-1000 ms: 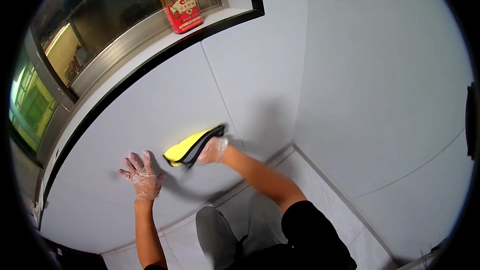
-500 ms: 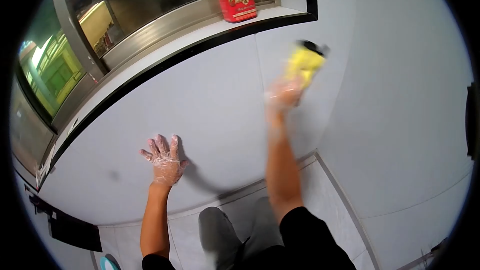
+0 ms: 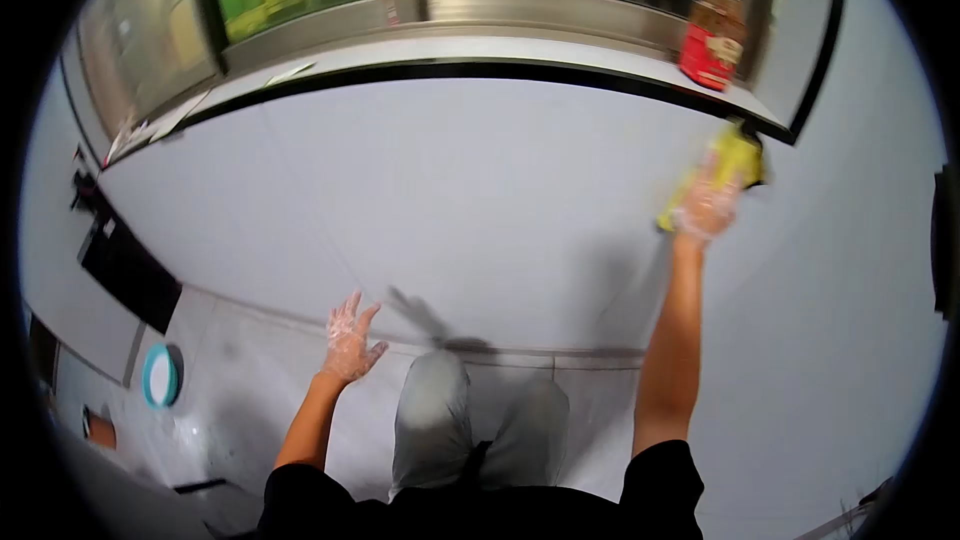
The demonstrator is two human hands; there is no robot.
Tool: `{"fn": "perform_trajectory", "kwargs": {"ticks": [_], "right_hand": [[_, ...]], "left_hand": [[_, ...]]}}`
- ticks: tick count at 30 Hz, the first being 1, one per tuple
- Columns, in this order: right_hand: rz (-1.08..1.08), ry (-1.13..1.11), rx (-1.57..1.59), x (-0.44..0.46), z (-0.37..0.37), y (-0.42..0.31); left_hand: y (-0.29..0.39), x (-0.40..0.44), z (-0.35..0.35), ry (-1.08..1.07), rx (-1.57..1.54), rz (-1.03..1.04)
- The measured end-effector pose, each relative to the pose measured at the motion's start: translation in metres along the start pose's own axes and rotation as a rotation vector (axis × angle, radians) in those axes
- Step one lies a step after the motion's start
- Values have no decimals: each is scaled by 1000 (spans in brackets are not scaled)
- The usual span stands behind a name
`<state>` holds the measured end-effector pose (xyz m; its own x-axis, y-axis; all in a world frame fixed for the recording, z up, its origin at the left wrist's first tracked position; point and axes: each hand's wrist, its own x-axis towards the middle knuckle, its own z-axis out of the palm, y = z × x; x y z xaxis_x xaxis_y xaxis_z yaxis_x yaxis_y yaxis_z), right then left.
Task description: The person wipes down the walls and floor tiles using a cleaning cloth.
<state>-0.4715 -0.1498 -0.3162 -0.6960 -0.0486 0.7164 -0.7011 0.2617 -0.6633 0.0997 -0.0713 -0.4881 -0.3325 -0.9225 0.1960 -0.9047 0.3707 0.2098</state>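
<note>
My right hand, in a clear plastic glove, presses a yellow cloth with dark edging on the wall, just under the right end of the black-edged window sill. The cloth is blurred. Lower left, my left hand, gloved too, has its fingers apart and holds nothing. It appears to be off the wall, above the floor. Over the cloth, a jar with a red label stands on the sill.
A turquoise-rimmed basin sits on the floor at the left. Near it a black panel stands out from the left wall. Metal-framed windows run along the top. My knees are at the bottom centre.
The view has swung left. My right hand has carried the cloth from the lower wall up and right to beneath the jar. My left hand has come away from the wall and dropped lower.
</note>
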Motion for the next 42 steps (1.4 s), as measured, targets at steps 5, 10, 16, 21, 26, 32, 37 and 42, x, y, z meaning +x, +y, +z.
{"fn": "perform_trajectory", "kwargs": {"ticks": [5, 10, 16, 21, 26, 32, 37, 42], "right_hand": [[147, 267, 303, -20, -8, -65], [-889, 305, 327, -210, 28, -220], [-1331, -620, 656, -460, 64, -243], [-1321, -465, 226, -328, 12, -210], [-1006, 15, 401, -165, -13, -249], [-1329, -101, 345, -267, 14, -197], [-1258, -146, 310, -245, -7, -193], [-1077, -54, 528, -162, -31, -290]], "left_hand": [[-54, -94, 51, -91, -251, -255], [-43, -109, 78, 49, -451, -211], [-12, -97, 77, 163, -624, -205], [-42, -128, 125, 244, -783, -292], [-24, -113, 125, 344, -956, -450], [56, -15, 38, 510, -953, -154], [81, -11, 20, 492, -981, -130], [97, 19, -10, 488, -843, -59]]}}
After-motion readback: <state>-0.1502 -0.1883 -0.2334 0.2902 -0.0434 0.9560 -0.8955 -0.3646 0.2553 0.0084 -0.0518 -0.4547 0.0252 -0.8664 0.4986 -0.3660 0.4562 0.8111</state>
